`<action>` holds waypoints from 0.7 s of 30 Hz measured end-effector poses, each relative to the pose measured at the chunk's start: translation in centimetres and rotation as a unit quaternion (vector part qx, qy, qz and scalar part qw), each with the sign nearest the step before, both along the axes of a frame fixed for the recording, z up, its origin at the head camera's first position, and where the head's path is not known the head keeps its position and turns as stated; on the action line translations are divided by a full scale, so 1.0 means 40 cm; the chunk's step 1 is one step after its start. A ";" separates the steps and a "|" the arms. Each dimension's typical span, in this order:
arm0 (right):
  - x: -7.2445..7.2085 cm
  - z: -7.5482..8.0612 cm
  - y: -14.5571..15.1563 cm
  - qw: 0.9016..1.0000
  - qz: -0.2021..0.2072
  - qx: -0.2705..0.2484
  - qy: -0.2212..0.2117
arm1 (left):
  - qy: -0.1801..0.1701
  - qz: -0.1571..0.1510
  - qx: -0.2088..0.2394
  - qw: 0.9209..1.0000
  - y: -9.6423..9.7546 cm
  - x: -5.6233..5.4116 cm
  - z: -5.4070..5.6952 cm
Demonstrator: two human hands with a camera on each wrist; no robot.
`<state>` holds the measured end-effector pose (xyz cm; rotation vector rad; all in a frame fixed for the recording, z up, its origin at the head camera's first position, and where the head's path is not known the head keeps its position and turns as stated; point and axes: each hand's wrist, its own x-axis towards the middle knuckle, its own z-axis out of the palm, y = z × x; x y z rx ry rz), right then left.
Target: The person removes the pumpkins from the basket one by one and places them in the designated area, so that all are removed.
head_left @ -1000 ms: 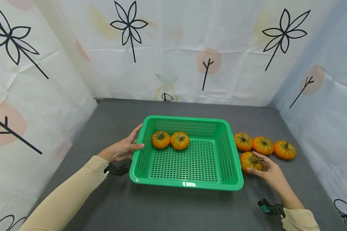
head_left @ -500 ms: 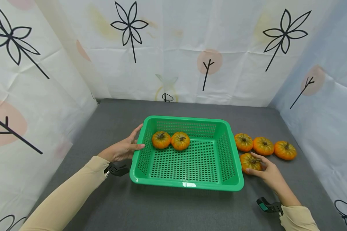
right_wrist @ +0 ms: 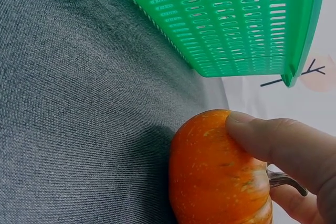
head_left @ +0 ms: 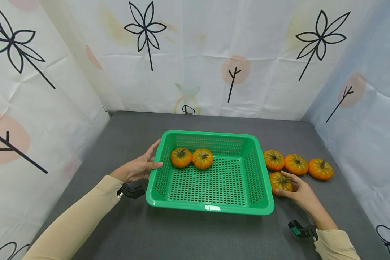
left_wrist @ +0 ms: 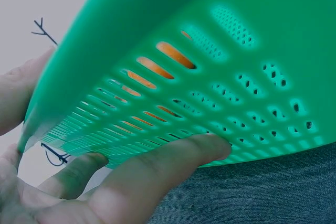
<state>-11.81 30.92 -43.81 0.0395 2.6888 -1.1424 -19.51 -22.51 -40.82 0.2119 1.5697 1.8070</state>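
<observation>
A green plastic basket (head_left: 211,209) with slotted walls stands mid-table, two small orange pumpkins (head_left: 181,157) side by side in its far left part. My left hand (head_left: 137,168) holds the basket's left end, thumb over the rim; in the left wrist view its other fingers (left_wrist: 157,174) lie along the slotted outer wall. Just off the basket's right side, my right hand (head_left: 297,191) grips another small pumpkin (head_left: 280,183) between thumb and fingers. The right wrist view shows the thumb on this pumpkin (right_wrist: 210,171), its stem pointing toward the palm and its far side hidden.
Behind the right hand, three more pumpkins (head_left: 295,164) form a row on the grey table (head_left: 201,234), right of the basket. Cloth walls (head_left: 195,65) printed with plants enclose the table at the back and both sides.
My right hand has shifted very slightly left, its fingers settling closer on the pumpkin. The left hand and the basket stay where they were.
</observation>
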 end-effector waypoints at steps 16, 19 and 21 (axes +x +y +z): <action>0.000 0.002 -0.004 1.000 -0.002 -0.008 -0.001 | -0.006 0.003 0.006 1.000 0.000 -0.004 -0.006; -0.001 0.002 -0.005 1.000 -0.001 -0.009 -0.001 | -0.008 0.003 0.006 1.000 0.000 -0.003 -0.005; -0.001 0.002 -0.005 1.000 0.001 -0.008 0.001 | -0.006 0.003 0.005 1.000 -0.001 -0.002 -0.004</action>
